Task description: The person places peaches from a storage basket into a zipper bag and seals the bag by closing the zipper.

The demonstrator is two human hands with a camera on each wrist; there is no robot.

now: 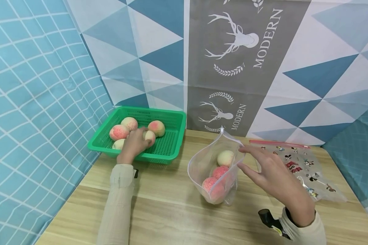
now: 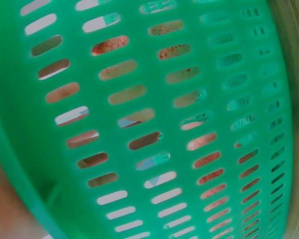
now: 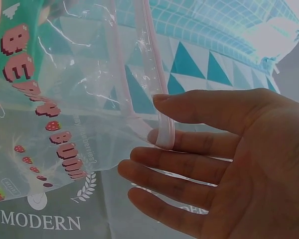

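Observation:
My left hand (image 1: 135, 143) reaches over the near rim of a green plastic basket (image 1: 174, 149) and grips a pale pink peach (image 1: 149, 136). More peaches lie around that hand, one of them a pink-and-cream peach (image 1: 156, 128). The left wrist view is filled by the slotted basket wall (image 2: 154, 104), which hides the fingers. With thumb and index finger, my right hand (image 1: 270, 170) pinches the rim of a clear zip bag (image 1: 199, 166), whose mouth gapes. Pink and cream peaches (image 1: 220, 172) sit inside it. Strawberry print and lettering mark the bag (image 3: 89, 99).
A second clear bag (image 1: 312, 173) with cartoon prints and a red zip strip lies flat at the right. Patterned cloth (image 1: 162, 51) backs the wooden table (image 1: 162, 204), and blue gridded cloth (image 1: 33, 102) stands along its left side.

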